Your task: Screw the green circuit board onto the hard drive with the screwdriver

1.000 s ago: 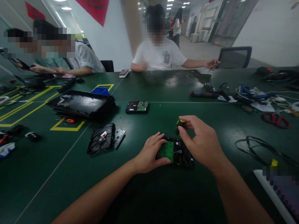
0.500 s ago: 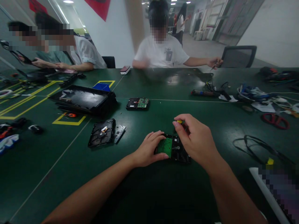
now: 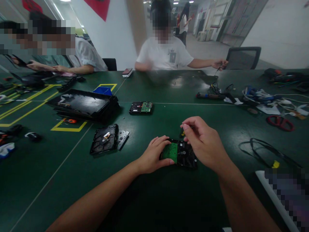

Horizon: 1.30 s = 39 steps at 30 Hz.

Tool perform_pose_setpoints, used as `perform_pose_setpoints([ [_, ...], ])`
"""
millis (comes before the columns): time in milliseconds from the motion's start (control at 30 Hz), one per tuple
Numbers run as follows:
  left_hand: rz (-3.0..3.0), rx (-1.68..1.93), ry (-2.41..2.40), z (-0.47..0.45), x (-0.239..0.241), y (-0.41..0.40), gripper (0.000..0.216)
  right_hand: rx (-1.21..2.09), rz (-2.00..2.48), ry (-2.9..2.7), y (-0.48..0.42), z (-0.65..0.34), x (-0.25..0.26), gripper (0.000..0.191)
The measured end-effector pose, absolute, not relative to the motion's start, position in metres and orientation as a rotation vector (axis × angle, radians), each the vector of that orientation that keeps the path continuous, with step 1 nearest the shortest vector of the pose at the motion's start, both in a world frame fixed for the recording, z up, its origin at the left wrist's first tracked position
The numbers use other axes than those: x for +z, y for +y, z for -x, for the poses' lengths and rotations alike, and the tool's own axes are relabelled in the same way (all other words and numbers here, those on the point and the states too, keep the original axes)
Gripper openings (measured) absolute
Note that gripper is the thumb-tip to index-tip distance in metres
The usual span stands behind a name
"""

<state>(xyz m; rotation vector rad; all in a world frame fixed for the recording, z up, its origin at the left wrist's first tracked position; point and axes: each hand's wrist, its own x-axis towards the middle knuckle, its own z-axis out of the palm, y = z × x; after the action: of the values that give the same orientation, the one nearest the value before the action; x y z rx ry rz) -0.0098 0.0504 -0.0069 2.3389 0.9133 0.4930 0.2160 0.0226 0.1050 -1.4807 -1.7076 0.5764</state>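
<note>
A black hard drive (image 3: 187, 156) with a green circuit board (image 3: 171, 152) lies flat on the table in front of me. My left hand (image 3: 154, 154) grips its left end, with the thumb on the near edge and the fingers over the far edge. Over the drive's far right part, my right hand (image 3: 202, 138) pinches a small screwdriver (image 3: 182, 132) with a dark and yellow handle. Its tip points down at the drive's far edge, but whether it touches a screw I cannot tell.
Left of my hands lie an opened drive casing (image 3: 103, 138) and a loose circuit board (image 3: 123, 140). Another hard drive (image 3: 141, 108) sits farther back, near stacked black trays (image 3: 83, 104). To the right are a cable (image 3: 263, 151), red-handled scissors (image 3: 280, 122) and a white-edged device (image 3: 267, 190). A person (image 3: 166, 53) sits opposite.
My right fingers have shifted on the screwdriver, showing more of its handle below them. My left hand stays on the drive. The whole view has swung slightly.
</note>
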Motion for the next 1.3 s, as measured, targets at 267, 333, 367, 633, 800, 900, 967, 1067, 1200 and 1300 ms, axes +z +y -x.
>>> perform_pose_setpoints([
  [267, -2.374, 0.547, 0.879, 0.0115, -0.0091, 0.0504, 0.07, 0.372, 1.459, -1.796, 0.0229, -0.2131, 0.1041, 0.024],
  [333, -2.368, 0.558, 0.883, 0.0115, -0.0091, 0.0495, 0.07, 0.363, 1.516, -1.752, 0.0224, -0.2127, 0.1033, 0.024],
  [367, -2.365, 0.559, 0.885, 0.0114, -0.0089, 0.049, 0.069, 0.361, 1.545, -1.734, 0.0221, -0.2129, 0.103, 0.023],
  [633, -2.376, 0.576, 0.875, 0.0108, -0.0078, 0.0478, 0.068, 0.741, 1.381, -1.758, 0.0218, -0.2155, 0.1025, 0.032],
  [800, -2.372, 0.568, 0.875, 0.011, -0.0099, 0.0489, 0.07, 0.966, 1.316, -1.66, 0.0253, -0.2156, 0.0976, 0.039],
  [900, -2.378, 0.574, 0.863, 0.0109, -0.0113, 0.0497, 0.07, 0.984, 1.303, -1.66, 0.0248, -0.2147, 0.0988, 0.035],
  [967, -2.373, 0.582, 0.861, 0.011, -0.0121, 0.0503, 0.07, 0.901, 1.33, -1.709, 0.0237, -0.214, 0.101, 0.033],
  [1067, -2.363, 0.576, 0.862, 0.0114, -0.0117, 0.0508, 0.071, 0.811, 1.38, -1.699, 0.0237, -0.2135, 0.1014, 0.032],
  [1200, -2.347, 0.575, 0.851, 0.0118, -0.01, 0.052, 0.069, 0.768, 1.398, -1.665, 0.0262, -0.2133, 0.097, 0.036],
  [1300, -2.309, 0.596, 0.842, 0.0115, -0.0112, 0.0552, 0.062, 0.774, 1.386, -1.699, 0.0267, -0.2125, 0.0958, 0.036],
])
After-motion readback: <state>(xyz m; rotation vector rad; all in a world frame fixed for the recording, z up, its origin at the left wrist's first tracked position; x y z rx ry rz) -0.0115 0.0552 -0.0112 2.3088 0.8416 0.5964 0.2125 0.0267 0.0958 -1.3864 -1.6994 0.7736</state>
